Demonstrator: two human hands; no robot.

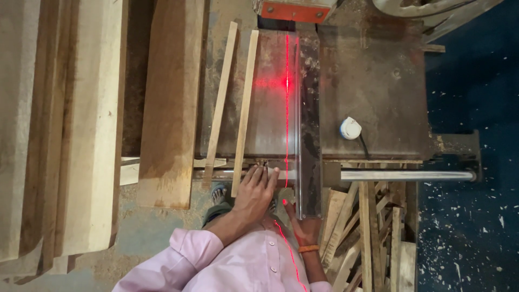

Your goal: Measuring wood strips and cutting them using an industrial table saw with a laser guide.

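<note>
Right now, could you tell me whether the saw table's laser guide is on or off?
On: a red laser line glows along the saw table, running toward the left hand.

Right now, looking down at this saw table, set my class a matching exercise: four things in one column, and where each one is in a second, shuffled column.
Things
1. left hand
2. right hand
3. white round object
4. wide plank

Places
A. on the table right of the metal fence
B. at the fence's near end, below the table edge
C. left of the two thin strips, overhanging the table's left side
D. on the table's near edge, just left of the red laser line

Pairs: 1-D, 2-B, 3-A, 4-C
</note>
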